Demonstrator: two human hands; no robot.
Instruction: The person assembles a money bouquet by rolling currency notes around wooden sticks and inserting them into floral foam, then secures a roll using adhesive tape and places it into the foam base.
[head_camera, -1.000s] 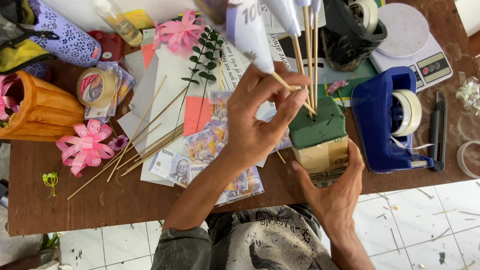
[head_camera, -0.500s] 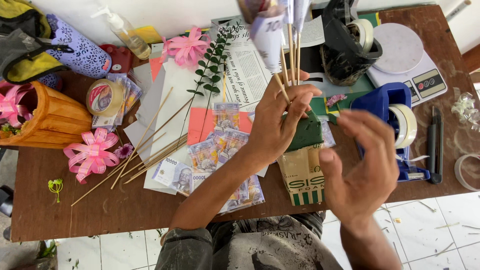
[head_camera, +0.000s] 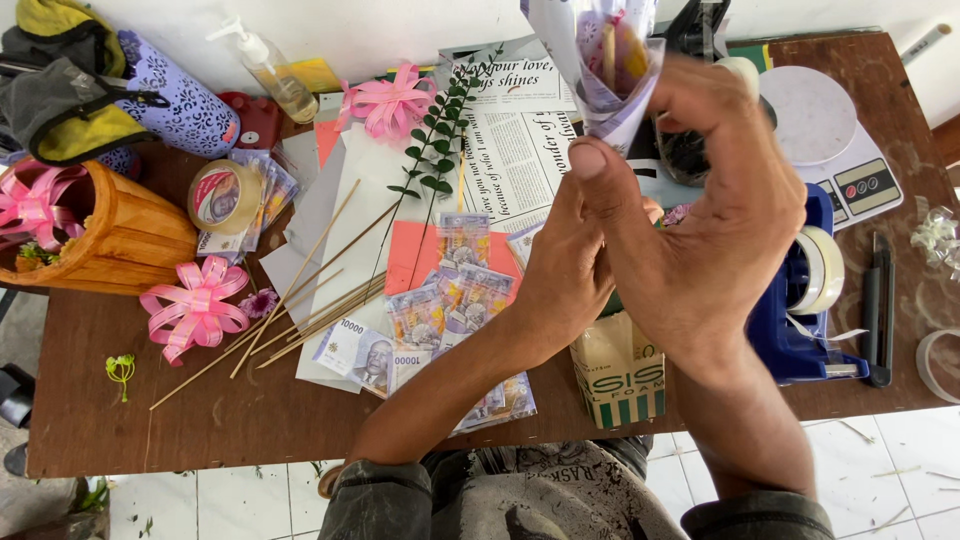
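Both hands are raised above the desk (head_camera: 120, 420), closed together on a rolled paper cone (head_camera: 600, 70) with a wooden stick showing inside it. The left hand (head_camera: 565, 265) pinches the cone's lower end, its thumb pressed up against the paper. The right hand (head_camera: 720, 230) wraps the cone from the far side, fingers curled over it, so its grip is tight on the paper rather than spread.

Directly under the hands stands a small cardboard box (head_camera: 622, 375) near the desk's front edge. Just right of it sits a blue tape dispenser (head_camera: 800, 320) with a roll of clear tape, then a dark cutter (head_camera: 880, 310) lying lengthwise. Behind these are a white round-topped scale (head_camera: 830, 140) and sheets of printed newspaper (head_camera: 515, 150).

To the left, banknotes (head_camera: 440, 320) are fanned over an orange card and white paper. Thin wooden skewers (head_camera: 300, 310) lie slanted beside them, and a sprig of green leaves (head_camera: 440, 140) lies across the paper. Further left are pink ribbon bows (head_camera: 195, 305), a roll of tape (head_camera: 225, 197), and a tipped orange wooden basket (head_camera: 110, 240). A pump bottle (head_camera: 270, 65) stands at the back by the white wall.

The desk is dark brown wood; below its front edge is a white tiled floor (head_camera: 240, 500) with scattered scraps.
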